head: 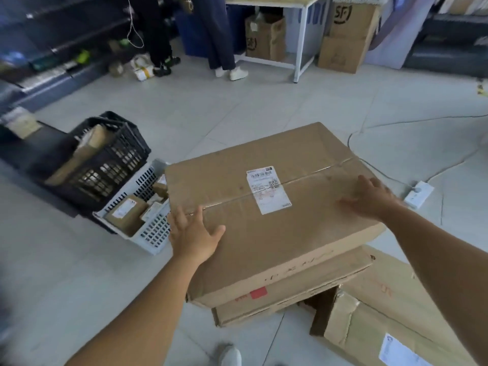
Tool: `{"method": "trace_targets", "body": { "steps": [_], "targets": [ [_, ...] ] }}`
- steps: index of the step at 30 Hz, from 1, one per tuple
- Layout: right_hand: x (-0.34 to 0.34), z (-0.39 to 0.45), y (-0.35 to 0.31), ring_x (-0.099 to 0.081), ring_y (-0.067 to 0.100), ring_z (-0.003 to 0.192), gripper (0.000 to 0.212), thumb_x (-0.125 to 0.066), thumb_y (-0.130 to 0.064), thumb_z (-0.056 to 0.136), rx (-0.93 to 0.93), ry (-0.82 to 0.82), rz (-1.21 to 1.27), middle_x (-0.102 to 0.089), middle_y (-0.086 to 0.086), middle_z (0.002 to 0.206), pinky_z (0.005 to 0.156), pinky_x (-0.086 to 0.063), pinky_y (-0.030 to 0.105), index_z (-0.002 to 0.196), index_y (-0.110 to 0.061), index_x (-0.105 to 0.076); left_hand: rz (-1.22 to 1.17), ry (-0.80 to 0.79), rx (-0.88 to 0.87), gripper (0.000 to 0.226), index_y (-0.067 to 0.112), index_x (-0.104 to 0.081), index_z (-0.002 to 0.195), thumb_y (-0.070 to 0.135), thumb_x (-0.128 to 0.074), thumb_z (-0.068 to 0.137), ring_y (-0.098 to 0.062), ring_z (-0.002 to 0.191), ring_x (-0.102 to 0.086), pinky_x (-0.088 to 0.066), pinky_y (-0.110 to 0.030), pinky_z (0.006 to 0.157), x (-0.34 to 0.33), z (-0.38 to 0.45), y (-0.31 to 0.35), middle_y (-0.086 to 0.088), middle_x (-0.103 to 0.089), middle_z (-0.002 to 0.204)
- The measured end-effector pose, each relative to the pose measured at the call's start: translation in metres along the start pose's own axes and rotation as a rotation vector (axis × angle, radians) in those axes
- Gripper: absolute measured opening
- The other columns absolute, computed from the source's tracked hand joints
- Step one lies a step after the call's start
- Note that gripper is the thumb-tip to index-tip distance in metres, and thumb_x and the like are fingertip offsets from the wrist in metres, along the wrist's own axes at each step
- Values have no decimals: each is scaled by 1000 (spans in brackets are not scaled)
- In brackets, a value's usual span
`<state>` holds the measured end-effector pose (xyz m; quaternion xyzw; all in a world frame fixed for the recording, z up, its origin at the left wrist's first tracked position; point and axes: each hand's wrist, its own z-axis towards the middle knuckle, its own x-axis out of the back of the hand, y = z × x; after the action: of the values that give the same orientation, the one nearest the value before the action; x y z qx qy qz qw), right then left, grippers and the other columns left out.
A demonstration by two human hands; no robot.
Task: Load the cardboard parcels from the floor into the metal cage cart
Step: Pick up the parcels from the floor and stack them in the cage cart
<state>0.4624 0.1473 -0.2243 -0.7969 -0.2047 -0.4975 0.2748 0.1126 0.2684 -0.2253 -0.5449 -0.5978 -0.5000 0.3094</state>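
A large flat cardboard parcel (264,233) with a white shipping label (268,190) lies on top of a stack on the floor. Under it sits a second flat parcel (285,291), and a third parcel (383,320) with a torn corner lies at the lower right. My left hand (192,233) is spread over the top parcel's left edge with straight fingers. Over its right edge, my right hand (369,199) is likewise spread, fingers straight. Neither hand curls round anything. No metal cage cart is in view.
A black plastic crate (113,154) and a white crate (148,228), both holding small parcels, stand left of the stack. Cables and a white power strip (418,194) lie on the floor at right. Two people's legs, a white table and stacked boxes (343,38) are at the back.
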Motion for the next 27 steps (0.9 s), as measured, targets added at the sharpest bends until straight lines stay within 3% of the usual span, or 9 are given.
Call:
{"method": "trace_targets", "body": {
  "steps": [4, 8, 11, 17, 27],
  "targets": [
    [-5, 14, 1, -18, 35, 142, 89, -59, -63, 79, 13, 3, -36, -17, 6, 157, 114, -23, 53, 148, -20, -22, -180, 69, 103, 106, 21, -10, 156, 65, -65, 77, -34, 149, 2, -18, -49, 119, -3, 6, -6, -11, 16, 160],
    [0, 29, 2, -18, 36, 142, 101, -61, -70, 74, -19, -9, -9, -14, 9, 156, 112, -21, 53, 151, -22, -17, -321, 68, 143, 116, 22, -6, 155, 59, -75, 70, -34, 144, -24, -34, -49, 111, -5, 10, -5, -16, -9, 159],
    [3, 37, 4, -25, 36, 139, 109, -66, -71, 69, -51, -13, 40, -23, 12, 151, 110, -28, 53, 152, -23, -15, -371, 75, 137, 117, 23, -4, 156, 53, -78, 71, -34, 139, -33, -35, -48, 109, -7, 8, -8, -14, -16, 157],
    [2, 53, 9, -24, 40, 139, 121, -76, -62, 66, -123, -10, 170, -24, 18, 152, 112, -24, 57, 152, -13, -7, -438, 112, 205, 130, 8, 8, 154, 50, -81, 70, -34, 141, -30, -33, -44, 109, -7, 8, -6, -17, -17, 159],
    [4, 32, 30, -32, 35, 136, 121, -77, -67, 61, -152, 55, 205, -28, 14, 148, 109, -30, 54, 149, -9, -18, -412, 141, 115, 126, 9, -2, 155, 50, -82, 68, -28, 145, -23, -28, -44, 113, 0, 8, -1, -10, -18, 160]
  ]
}}
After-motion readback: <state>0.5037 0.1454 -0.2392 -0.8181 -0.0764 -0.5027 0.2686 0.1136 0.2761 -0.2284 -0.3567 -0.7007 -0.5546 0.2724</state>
